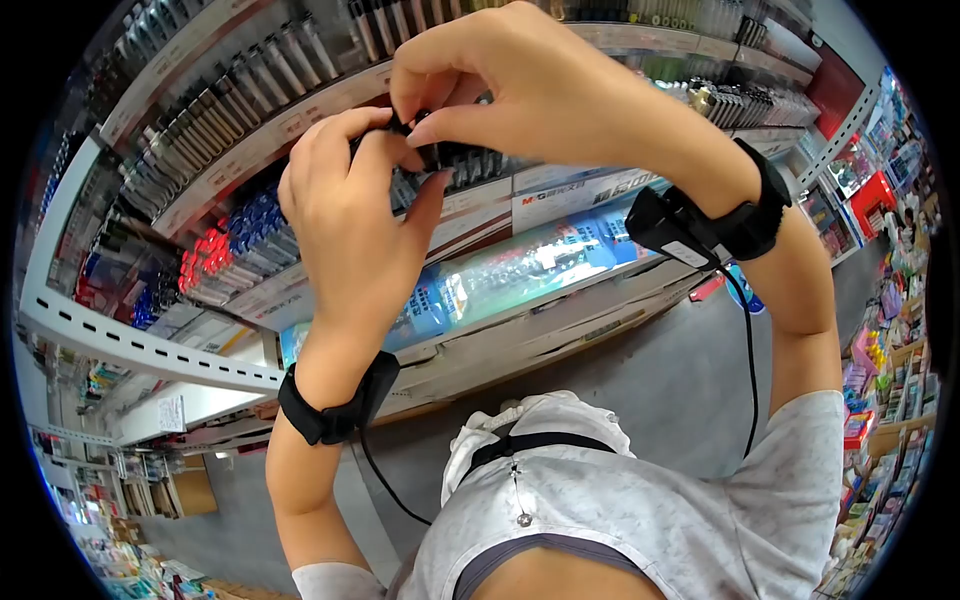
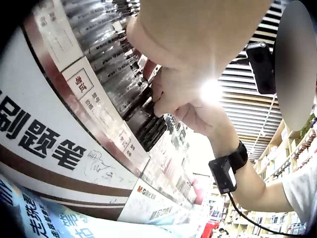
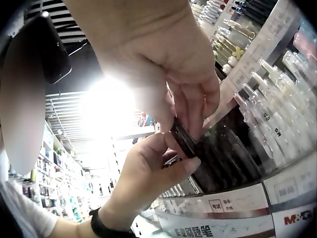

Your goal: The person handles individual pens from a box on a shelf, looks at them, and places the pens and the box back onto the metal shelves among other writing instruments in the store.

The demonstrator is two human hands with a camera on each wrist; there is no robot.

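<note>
- The left hand point(image 1: 350, 225) is raised in front of a white metal shop shelf point(image 1: 150, 350), with its back towards the head camera.
- Its thumb and curled fingers close on a slim black plastic pen point(image 3: 184, 141). In the right wrist view the thumb lies along the underside of the pen.
- The right hand point(image 1: 530, 90) comes in from above and to the right. Its fingertips are bunched together and pinch the same pen from the top.
- The two hands touch at the fingertips, and the pen lies clamped between them, tilted.
- The pen is held just in front of a packed row of black pens point(image 1: 470, 165) on a middle tier of the shelf, at about the height of the hands. I cannot tell whether it touches that row.
- A white label strip with printed writing point(image 2: 94, 106) runs under the row.
- To the left on a lower tier stand red-capped pens point(image 1: 205, 250) and blue-capped pens point(image 1: 255, 220).
- Each wrist wears a black strap: the left strap point(image 1: 335, 410), and the right strap point(image 1: 750, 215) with a small black camera and a cable.
- Grey floor point(image 1: 640, 370) shows below the shelf.
</note>
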